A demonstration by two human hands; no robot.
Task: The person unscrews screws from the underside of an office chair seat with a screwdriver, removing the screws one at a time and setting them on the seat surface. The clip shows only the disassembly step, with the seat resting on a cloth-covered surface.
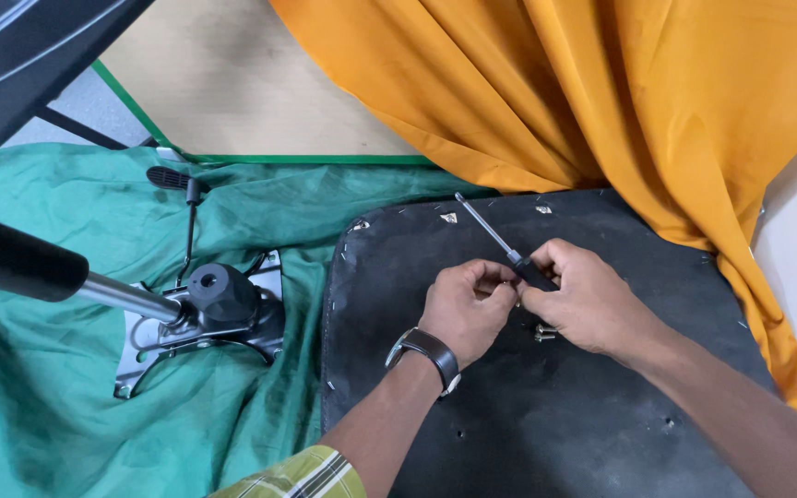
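1. Work in hand, as judged from the view: both hands meet over the upturned black chair seat, handling a slim screwdriver and what appears to be a small fastener at its near end; whether a fastener is actually pinched there is hidden by the fingers
2. To do this well, the tool should likely be kept steady with one hand while the other makes the fine adjustment, both close above the seat so that a dropped piece lands on the dark fabric and not in the green cloth
3. Two loose screws lie on the seat just beside the right hand; they could be knocked away by a careless wrist, so movements should stay small
4. Left hand: fingers curled inward, tips pressed together at the meeting point; wrist bearing a watch, forearm rising from the lower edge
5. Right hand: fingers closed around the dark handle end of the screwdriver, whose metal shaft points up and left, away from the person
6. Surroundings: a chair base mechanism with its metal column rests on the green cloth, well apart to the left; orange drapery hangs beyond the seat
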